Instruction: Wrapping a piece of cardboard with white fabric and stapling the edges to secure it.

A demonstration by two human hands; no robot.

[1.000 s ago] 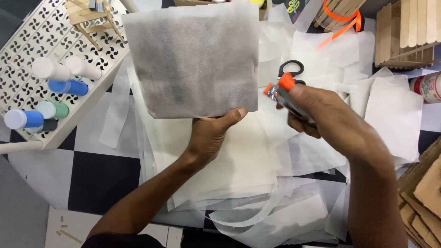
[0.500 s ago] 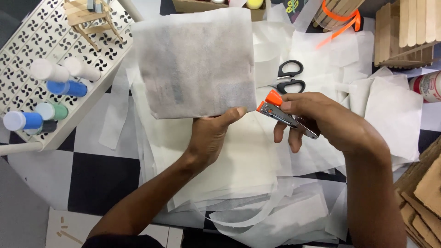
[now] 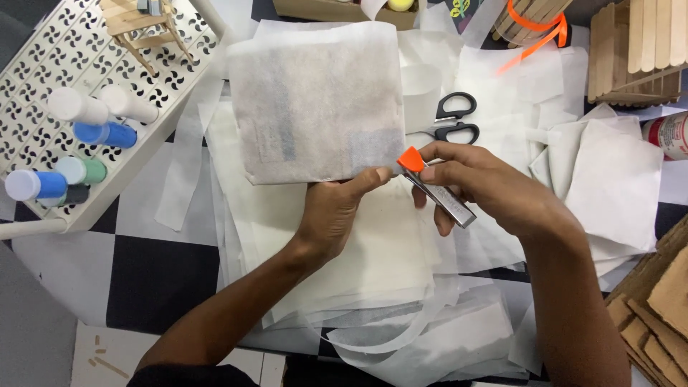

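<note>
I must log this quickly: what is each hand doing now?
Left hand: closed, pinching the white fabric sheet by its lower edge.
Right hand: closed around the orange-tipped stapler.

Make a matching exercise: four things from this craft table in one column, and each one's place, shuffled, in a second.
1. stapler
2. scissors
3. paint bottles
4. folded white sheet

a. on the perforated white tray
b. pinched at its lower edge by the left hand
c. in the right hand
d. lying on paper, untouched

Pairs: 1-c, 2-d, 3-a, 4-b
</note>
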